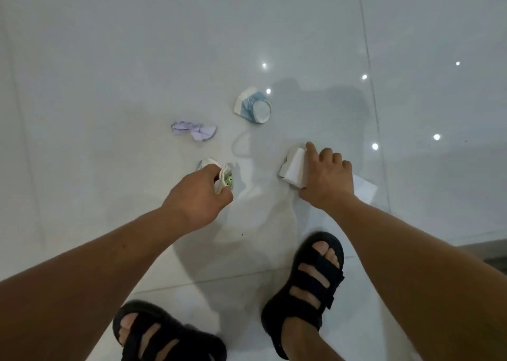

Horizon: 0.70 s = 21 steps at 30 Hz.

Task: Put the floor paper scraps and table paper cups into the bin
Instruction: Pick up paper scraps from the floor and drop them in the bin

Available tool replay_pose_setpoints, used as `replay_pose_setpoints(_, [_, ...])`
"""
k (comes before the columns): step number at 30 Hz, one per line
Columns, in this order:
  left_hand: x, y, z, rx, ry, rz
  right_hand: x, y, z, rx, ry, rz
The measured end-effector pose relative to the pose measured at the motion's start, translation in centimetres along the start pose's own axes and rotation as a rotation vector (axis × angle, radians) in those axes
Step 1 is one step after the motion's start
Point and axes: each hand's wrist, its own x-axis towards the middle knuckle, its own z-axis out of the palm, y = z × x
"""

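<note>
Paper scraps lie on the white tiled floor (137, 58). My left hand (200, 193) grips a crumpled white scrap with a green print (226, 181) low over the floor. My right hand (326, 179) holds a white folded piece of paper (292, 170), fingers curled over its edge. A flat white sheet (365, 189) shows just right of that hand. A crushed blue and white paper cup (253, 105) lies farther out on the floor. A crumpled lilac paper scrap (194, 130) lies to its left. No bin is in view.
My two feet in black strap sandals (304, 292) stand at the bottom of the view. Glossy tiles with light reflections spread all round. A darker strip (488, 253) shows at the right edge.
</note>
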Motion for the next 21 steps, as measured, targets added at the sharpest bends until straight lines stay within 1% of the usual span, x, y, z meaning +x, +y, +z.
replay_pose_setpoints(4, [-2.3, 0.1, -3.7, -0.043, 0.011, -0.002, -3.1, -4.0, -3.2, 0.159, 0.049, -0.068])
replay_pose_setpoints(9, [-8.1, 1.5, -13.1, -0.061, 0.072, -0.017, -8.4, -8.9, -12.6, 0.435, 0.204, -0.204])
replay_pose_setpoints(12, [-13.5, 2.5, -19.9, -0.080, 0.105, -0.035, -12.4, -11.5, -20.9, 0.524, 0.214, -0.288])
replay_pose_setpoints(14, [-17.5, 3.3, -24.9, -0.117, 0.138, -0.061, -15.3, -13.4, -27.0, 0.514, 0.194, -0.336])
replay_pose_setpoints(18, [-25.6, 4.7, -35.4, -0.216, 0.269, -0.077, -21.2, -18.0, -40.2, 0.529, 0.147, -0.400])
replay_pose_setpoints(21, [-32.3, 5.3, -43.2, -0.244, 0.328, -0.064, -25.5, -22.1, -49.8, 0.510, 0.192, -0.434])
